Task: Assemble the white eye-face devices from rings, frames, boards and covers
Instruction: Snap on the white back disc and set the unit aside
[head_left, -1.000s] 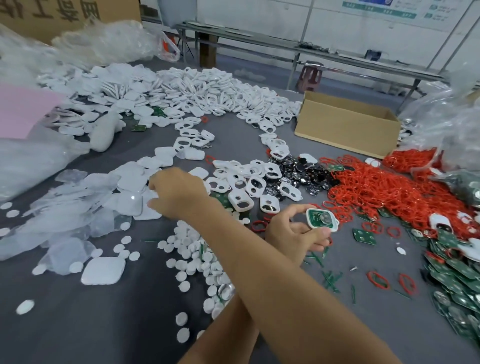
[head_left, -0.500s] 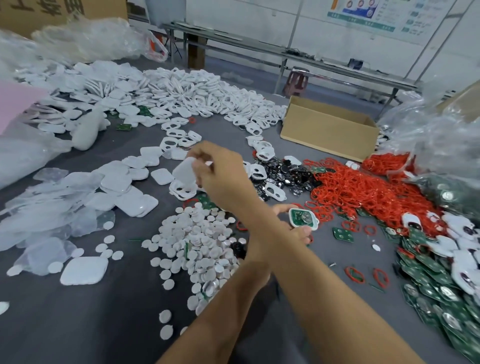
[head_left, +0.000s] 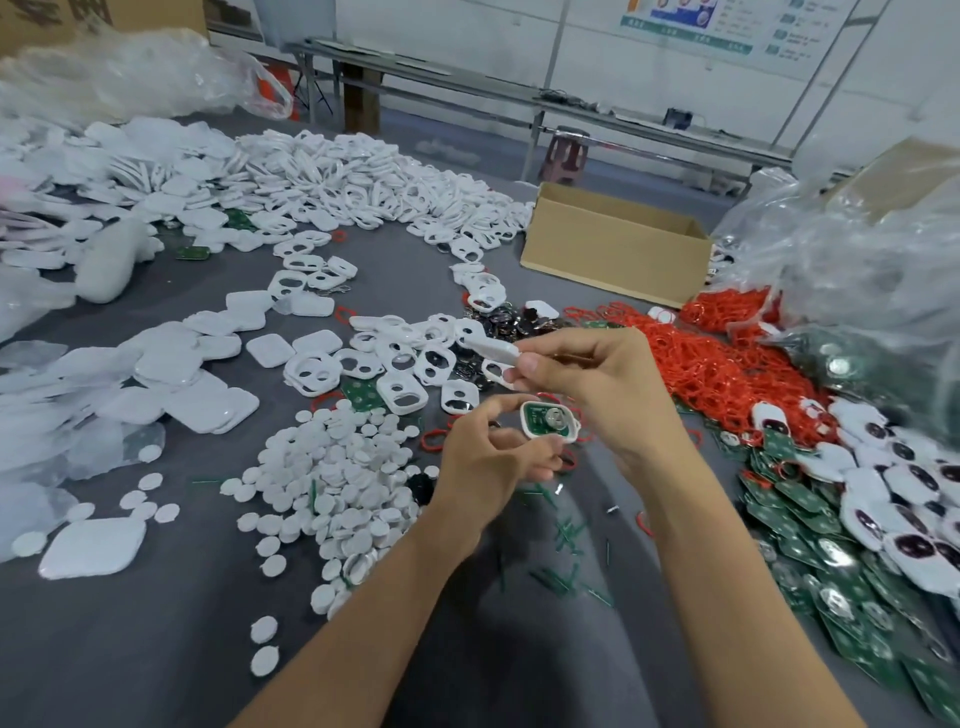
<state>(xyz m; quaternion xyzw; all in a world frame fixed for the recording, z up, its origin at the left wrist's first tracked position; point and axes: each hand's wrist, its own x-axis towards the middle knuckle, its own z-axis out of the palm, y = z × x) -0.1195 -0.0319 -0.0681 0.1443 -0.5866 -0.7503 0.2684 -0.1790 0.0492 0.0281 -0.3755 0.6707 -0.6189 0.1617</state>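
Note:
My left hand (head_left: 493, 460) pinches a white frame with a green board and a coin cell (head_left: 549, 421) seated in it, face up. Just above it, my right hand (head_left: 597, 387) pinches a white cover (head_left: 491, 347) by one end, tilted and apart from the frame. Loose white eye-face frames (head_left: 400, 358) lie on the grey table (head_left: 156, 649) behind the hands. White covers (head_left: 202, 400) sit to the left, red rings (head_left: 711, 364) to the right, green boards (head_left: 852, 613) at the far right.
Round white discs (head_left: 337, 483) are heaped left of my left hand. An open cardboard box (head_left: 613, 244) stands behind the red rings. Clear plastic bags (head_left: 857, 270) bulge at the right and back left. Finished white devices (head_left: 883, 493) lie on the boards.
My right hand came back from the cover pile on the left, carrying a white cover, and now sits above the frame in my left hand. My arms are no longer crossed.

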